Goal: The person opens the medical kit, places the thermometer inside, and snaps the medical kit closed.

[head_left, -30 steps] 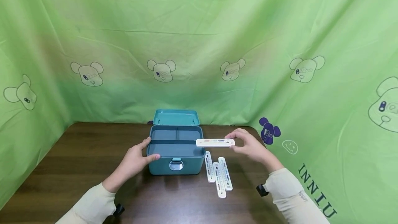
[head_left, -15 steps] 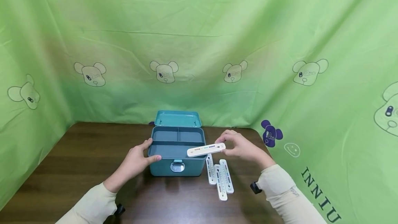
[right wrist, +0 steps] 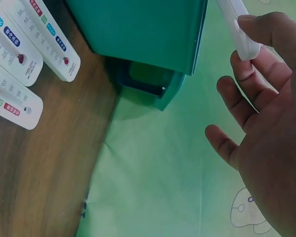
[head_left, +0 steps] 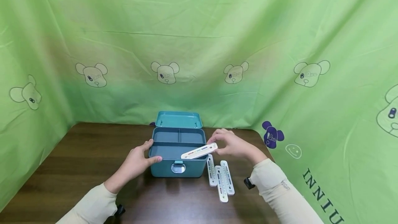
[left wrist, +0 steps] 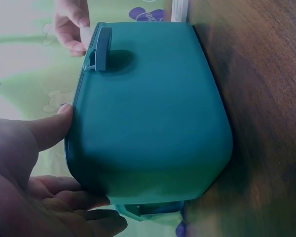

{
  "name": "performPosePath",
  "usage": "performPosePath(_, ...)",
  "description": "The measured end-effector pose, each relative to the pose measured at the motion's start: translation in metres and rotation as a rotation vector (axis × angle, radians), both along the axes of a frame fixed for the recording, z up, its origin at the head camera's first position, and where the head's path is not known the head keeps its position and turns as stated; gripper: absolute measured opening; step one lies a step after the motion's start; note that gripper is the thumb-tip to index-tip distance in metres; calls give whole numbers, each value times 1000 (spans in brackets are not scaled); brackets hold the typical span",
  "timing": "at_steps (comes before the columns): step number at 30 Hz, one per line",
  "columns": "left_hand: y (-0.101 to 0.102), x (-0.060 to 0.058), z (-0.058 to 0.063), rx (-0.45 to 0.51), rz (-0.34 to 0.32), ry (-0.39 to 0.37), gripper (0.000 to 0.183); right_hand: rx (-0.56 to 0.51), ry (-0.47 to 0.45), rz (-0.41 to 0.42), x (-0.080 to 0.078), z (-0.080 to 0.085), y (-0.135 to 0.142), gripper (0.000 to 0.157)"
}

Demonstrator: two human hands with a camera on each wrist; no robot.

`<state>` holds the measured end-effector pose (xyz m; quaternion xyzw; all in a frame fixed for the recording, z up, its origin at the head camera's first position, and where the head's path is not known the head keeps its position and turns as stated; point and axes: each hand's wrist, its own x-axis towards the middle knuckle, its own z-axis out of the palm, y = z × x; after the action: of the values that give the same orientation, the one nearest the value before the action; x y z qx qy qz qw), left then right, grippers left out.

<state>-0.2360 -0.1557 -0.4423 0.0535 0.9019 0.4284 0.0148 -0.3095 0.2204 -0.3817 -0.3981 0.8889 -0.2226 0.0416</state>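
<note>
A teal storage box (head_left: 178, 169) stands with its lid (head_left: 178, 119) raised at the back. Its grey-blue tray has a long front compartment and two smaller ones behind. My left hand (head_left: 140, 156) grips the box's front left corner, thumb at the front rim and fingers along the left side. Between thumb and fingertips, my right hand (head_left: 230, 144) pinches one end of a white thermometer (head_left: 199, 151). That thermometer slants over the right part of the front compartment, its far end lower. Several fingers of the right hand spread free in the right wrist view.
Right of the box lie three more white thermometers, a left one (head_left: 212, 171), a middle one (head_left: 221, 186) and a right one (head_left: 228, 178). A metal clasp (head_left: 178, 167) sits on the box front. The brown table (head_left: 102, 148) backs onto a green printed cloth (head_left: 199, 96).
My right hand has moved left and slightly down, bringing the thermometer from beside the box's right rim to over the front compartment, now tilted. The left hand stays on the box.
</note>
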Motion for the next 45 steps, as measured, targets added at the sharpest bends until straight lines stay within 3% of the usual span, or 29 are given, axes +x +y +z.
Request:
performPosePath(14,0,1,-1,-2,1,-9,90,112,-94,63,-7,19,-12,35)
performPosePath(23,0,1,0,-14,5,-2,89,172,-88,111,-11,31,-22,35)
performPosePath(45,0,0,1,-20,-3,25,86,203,-101,119,-17,21,-54,33)
